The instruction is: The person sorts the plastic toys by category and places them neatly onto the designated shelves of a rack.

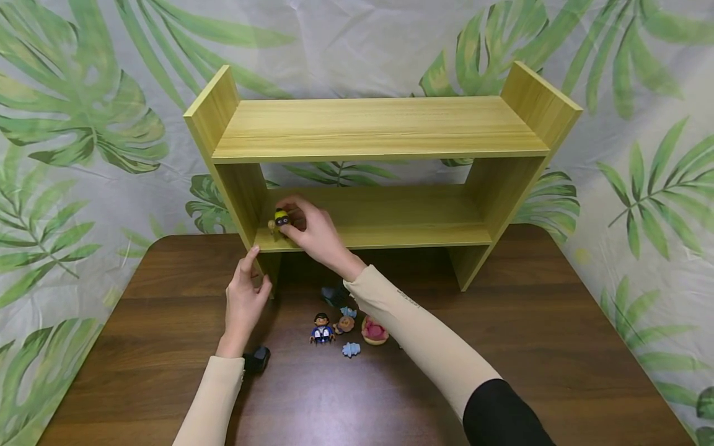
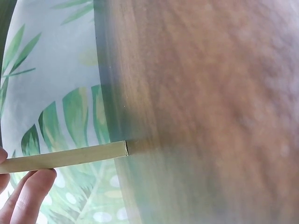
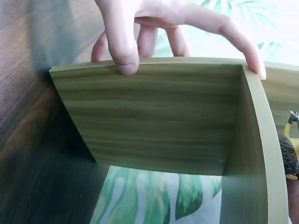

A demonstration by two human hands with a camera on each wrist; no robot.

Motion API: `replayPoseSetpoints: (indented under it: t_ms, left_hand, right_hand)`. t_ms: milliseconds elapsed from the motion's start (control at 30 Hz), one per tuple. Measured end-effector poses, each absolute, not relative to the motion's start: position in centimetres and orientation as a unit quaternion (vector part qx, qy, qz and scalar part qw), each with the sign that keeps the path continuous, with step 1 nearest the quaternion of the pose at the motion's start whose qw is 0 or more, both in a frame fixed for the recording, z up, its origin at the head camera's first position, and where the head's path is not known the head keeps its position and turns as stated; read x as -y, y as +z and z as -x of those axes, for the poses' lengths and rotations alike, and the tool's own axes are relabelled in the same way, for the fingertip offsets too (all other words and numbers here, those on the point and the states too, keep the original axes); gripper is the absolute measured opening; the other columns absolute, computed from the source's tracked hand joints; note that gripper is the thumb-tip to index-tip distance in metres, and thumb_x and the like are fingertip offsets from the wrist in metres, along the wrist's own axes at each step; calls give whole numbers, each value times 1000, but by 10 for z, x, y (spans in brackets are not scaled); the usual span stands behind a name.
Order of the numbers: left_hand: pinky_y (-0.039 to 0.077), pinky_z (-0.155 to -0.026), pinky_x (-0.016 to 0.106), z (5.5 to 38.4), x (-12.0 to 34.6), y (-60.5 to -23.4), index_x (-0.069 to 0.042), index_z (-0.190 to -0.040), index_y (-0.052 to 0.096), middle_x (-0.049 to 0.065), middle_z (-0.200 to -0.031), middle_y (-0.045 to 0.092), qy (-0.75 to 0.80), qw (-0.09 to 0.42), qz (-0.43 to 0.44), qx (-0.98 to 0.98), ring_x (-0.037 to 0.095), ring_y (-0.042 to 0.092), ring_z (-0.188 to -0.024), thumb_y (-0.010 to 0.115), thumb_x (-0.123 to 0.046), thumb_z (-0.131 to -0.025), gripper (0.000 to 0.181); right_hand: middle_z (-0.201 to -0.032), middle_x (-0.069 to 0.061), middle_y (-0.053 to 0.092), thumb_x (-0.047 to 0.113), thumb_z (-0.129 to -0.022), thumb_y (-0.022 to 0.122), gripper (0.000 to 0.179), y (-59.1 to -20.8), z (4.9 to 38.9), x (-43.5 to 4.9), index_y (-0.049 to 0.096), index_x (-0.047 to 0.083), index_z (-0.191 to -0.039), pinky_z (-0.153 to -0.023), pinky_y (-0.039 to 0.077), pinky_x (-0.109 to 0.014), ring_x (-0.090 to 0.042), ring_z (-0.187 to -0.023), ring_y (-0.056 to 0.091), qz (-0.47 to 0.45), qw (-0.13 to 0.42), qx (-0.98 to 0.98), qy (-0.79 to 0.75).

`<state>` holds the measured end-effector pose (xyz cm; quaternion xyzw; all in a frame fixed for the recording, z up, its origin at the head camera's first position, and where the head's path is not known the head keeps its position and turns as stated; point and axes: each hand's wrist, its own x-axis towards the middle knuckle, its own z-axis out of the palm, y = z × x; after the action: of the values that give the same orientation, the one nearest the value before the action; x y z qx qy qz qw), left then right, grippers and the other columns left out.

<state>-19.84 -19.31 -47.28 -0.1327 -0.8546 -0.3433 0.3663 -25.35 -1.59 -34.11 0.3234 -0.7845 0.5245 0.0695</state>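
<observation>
At the left end of the wooden shelf's middle board, my right hand pinches a small yellow-and-black toy figure with two round eyes. Just left of it is a small tan piece, partly overlapped by the toy. My left hand grips the front edge of the shelf's left side panel below that board. In the right wrist view the thumb lies on the panel's inner face, one fingertip touches the corner, and other fingers are behind. Part of the toy shows at the right edge there.
On the brown table before the shelf lie a toy figure in blue and white, an orange-brown piece, light blue pieces, a pink-and-cream piece and a dark block. A leaf-print cloth hangs behind.
</observation>
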Motion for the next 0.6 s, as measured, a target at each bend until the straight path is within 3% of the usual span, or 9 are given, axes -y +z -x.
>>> replayPoseSetpoints:
  t_ms: [600]
  left_hand:
    - [51, -50, 40, 198, 194, -473, -29, -143, 30, 17, -96, 51, -348, 361, 134, 855, 30, 56, -76, 59, 15, -81, 81]
  right_hand:
    - [-119, -11, 59, 3, -91, 63, 32, -338, 263, 27, 52, 4, -121, -86, 46, -20, -21, -108, 60, -333, 44, 794, 507]
